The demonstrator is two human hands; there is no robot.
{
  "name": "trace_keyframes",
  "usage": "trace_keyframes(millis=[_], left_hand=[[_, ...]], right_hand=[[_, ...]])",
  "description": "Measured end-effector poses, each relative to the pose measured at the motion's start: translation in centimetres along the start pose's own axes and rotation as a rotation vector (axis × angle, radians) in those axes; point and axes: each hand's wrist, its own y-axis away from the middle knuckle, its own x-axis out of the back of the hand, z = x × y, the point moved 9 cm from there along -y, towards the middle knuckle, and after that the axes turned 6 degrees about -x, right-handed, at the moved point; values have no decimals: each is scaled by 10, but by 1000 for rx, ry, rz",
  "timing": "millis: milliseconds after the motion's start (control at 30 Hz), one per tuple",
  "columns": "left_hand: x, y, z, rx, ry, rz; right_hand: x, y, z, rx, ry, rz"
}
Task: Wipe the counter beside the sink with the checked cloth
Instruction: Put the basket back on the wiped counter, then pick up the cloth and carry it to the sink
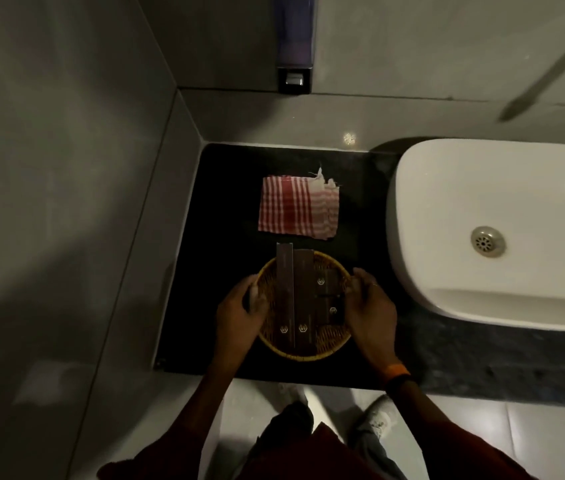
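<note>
- Left hand (239, 308) and right hand (367, 303) hold the basket (303, 349) rim, fingers curled.
- If it tilts, the boxes (303, 292) may slide onto the checked cloth (296, 207).

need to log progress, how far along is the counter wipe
Early stage. Done: nothing wiped that I can see; the checked cloth lies folded and untouched on the dark counter. In hand: the left hand and right hand grip the woven basket of boxes by its rim. Left: picking up the cloth and wiping beside the sink.
</note>
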Motion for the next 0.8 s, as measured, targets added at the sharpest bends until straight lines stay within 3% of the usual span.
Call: trace_keyframes(millis=[167,267,367,500,800], left_hand=[[4,-84,20,52,-17,108],[-19,-149,46,38,-32,58],[-38,-192,49,147,-92,35],[-46,-203,58,247,90,-41],[-52,-143,200,-102,235,-110]], right_hand=[[-9,-64,-44,16,-49,9],[-39,-120,-72,-76,-43,-74],[-66,-150,-78,-172,57,-118],[-70,-150,-94,-158,-91,-165],[87,-125,-106,-129,-510,-26]])
